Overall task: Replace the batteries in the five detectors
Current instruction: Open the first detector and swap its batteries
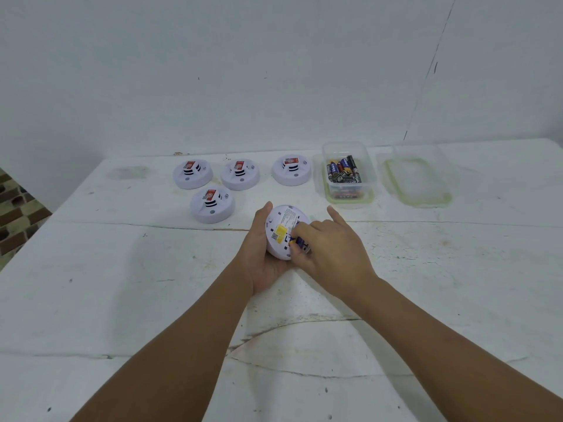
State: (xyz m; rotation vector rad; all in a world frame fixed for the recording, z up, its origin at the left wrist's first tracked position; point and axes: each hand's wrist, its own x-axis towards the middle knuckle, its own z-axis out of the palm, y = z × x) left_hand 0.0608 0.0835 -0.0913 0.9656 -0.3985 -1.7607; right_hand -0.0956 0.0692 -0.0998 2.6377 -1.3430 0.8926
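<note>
The detector in hand (281,231) is turned underside up, just above the middle of the white table (122,300), showing a yellow sticker and fine print. The left hand (262,257) cups it from below and the left, thumb curled over its far rim. The right hand (329,248) pinches a blue battery (300,243) against the detector's near right edge (index finger pointing away, free). Behind and to the left, four more detectors (212,205) sit face up, three in a row and one nearer. To the right stands a clear plastic box (348,173) of batteries, its green-rimmed lid (417,181) lying flat beside it.
</note>
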